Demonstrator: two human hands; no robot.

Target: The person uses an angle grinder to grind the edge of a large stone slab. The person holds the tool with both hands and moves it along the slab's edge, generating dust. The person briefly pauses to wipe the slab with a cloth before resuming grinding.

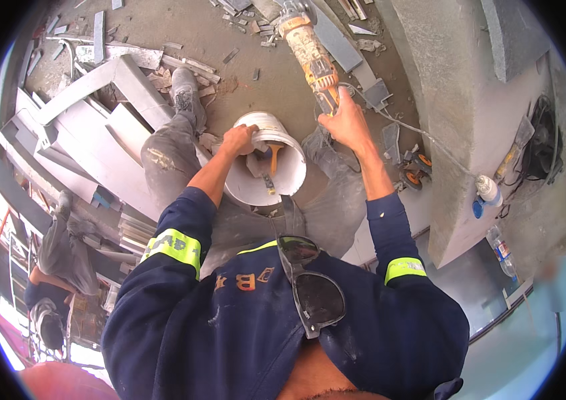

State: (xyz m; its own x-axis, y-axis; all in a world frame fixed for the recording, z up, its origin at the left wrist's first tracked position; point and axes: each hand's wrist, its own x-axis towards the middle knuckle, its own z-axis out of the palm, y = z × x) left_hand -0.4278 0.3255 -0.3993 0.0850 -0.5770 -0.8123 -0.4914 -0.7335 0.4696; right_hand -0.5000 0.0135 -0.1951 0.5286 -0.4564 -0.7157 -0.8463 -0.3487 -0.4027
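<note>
My left hand [239,140] is closed over the rim of a dusty white bucket [291,171], which tilts with its mouth toward me between my legs. Inside the bucket lie an orange-handled tool [274,159] and another small tool with a yellowish end [270,185]; their exact kinds are unclear. My right hand [348,123] grips the rear handle of a dust-caked orange angle grinder [311,57]. The grinder points away from me, its head at the top edge of the view. A grey cord [423,133] runs off to the right near that hand.
Light panels and an angled frame [99,83] are stacked at left. Tile offcuts [99,37] litter the far floor. A concrete block [456,133] stands at right, near a plastic bottle [501,250] and orange-hubbed wheels [413,179]. Another person [63,267] is bent over at lower left.
</note>
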